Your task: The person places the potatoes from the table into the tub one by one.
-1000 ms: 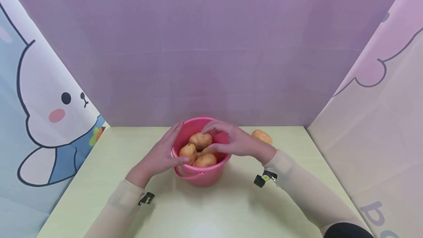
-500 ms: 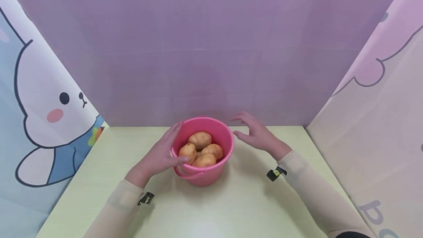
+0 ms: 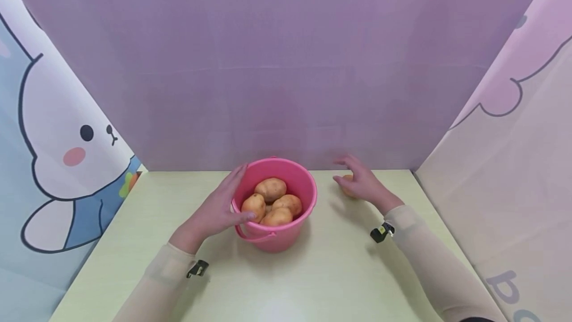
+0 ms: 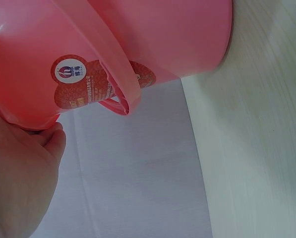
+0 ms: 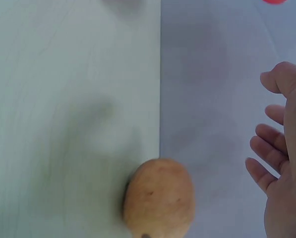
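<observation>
A pink bucket [image 3: 279, 240] stands on the table with several potatoes [image 3: 271, 190] in it. My left hand [image 3: 214, 212] grips the bucket's left rim, the thumb lying over the front edge and the fingers along the outer side. In the left wrist view its fingertips [image 4: 56, 139] sit right at the rim. My right hand [image 3: 364, 183] is above a single potato [image 5: 160, 198] on the table, right of the bucket. Its fingers are spread and hold nothing; the right wrist view shows them apart from this potato.
The bucket's handle [image 3: 256, 238] hangs down at its front. A purple backdrop [image 3: 277, 63] rises behind the pale table [image 3: 277, 287]. Printed panels flank both sides, a cartoon rabbit [image 3: 67, 113] on the left one.
My right hand has left the potatoes in the bucket and moved right, over the potato lying on the table. The left hand has stayed on the bucket's rim.
</observation>
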A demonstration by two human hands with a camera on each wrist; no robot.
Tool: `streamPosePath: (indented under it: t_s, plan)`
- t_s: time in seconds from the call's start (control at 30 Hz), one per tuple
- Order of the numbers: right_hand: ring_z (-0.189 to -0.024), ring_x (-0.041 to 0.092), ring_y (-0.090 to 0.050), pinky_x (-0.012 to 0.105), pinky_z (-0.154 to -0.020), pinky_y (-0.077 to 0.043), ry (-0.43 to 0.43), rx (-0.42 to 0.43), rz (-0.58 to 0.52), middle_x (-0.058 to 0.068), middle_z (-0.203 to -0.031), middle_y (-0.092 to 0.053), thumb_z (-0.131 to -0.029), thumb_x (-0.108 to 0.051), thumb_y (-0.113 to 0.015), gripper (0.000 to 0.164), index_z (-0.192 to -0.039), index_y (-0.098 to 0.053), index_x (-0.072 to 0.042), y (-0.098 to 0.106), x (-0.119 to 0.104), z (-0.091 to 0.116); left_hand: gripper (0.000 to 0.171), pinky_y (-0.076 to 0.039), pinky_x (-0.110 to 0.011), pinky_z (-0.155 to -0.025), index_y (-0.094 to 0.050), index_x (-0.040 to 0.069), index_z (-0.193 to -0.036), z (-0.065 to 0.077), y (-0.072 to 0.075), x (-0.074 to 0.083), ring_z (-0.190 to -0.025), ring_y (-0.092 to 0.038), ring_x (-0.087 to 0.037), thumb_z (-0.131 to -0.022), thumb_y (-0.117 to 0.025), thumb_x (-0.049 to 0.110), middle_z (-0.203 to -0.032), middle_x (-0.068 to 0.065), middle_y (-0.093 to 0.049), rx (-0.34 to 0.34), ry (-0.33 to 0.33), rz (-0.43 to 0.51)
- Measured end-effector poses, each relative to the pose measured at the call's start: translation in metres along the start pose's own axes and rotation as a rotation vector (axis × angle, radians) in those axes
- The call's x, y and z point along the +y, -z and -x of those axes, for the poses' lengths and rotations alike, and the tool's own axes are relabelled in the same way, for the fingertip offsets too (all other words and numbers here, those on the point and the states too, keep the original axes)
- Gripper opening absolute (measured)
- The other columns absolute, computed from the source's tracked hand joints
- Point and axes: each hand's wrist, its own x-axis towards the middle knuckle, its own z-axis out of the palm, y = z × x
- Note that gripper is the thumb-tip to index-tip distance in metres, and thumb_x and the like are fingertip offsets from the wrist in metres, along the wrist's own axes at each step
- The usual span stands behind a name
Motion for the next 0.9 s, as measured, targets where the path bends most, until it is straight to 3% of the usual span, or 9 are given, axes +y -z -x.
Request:
streamPosePath:
  t_s: [0.5, 0.9]
  plan:
    - [-0.143, 0.042, -0.052, 0.061, -0.123, -0.040, -0.044, 0.024, 0.008, 0.023, -0.147, -0.060, -0.100, -0.018, -0.083, 0.053, -0.145, -0.063, 0.000, -0.005, 0.032, 0.010, 0.122, -0.034, -0.073, -0.123, -0.016, 0.018, -0.179, 0.000, -0.001, -0.002, -0.168, -0.019, -0.040, -0.089, -0.093, 0.044, -0.185, -0.010, -0.015, 0.002, 0.014, 0.002]
    - [-0.143, 0.042, -0.050, 0.064, -0.124, -0.037, -0.099, 0.019, 0.012, 0.021, -0.151, -0.055, -0.098, -0.021, -0.087, 0.061, -0.151, -0.060, -0.006, -0.012, 0.053, 0.020, 0.122, -0.034, -0.073, -0.124, -0.016, 0.016, -0.179, 0.001, 0.000, 0.000, -0.168, -0.020, -0.040, -0.088, -0.094, 0.042, -0.185, -0.010, -0.016, 0.006, 0.007, 0.008]
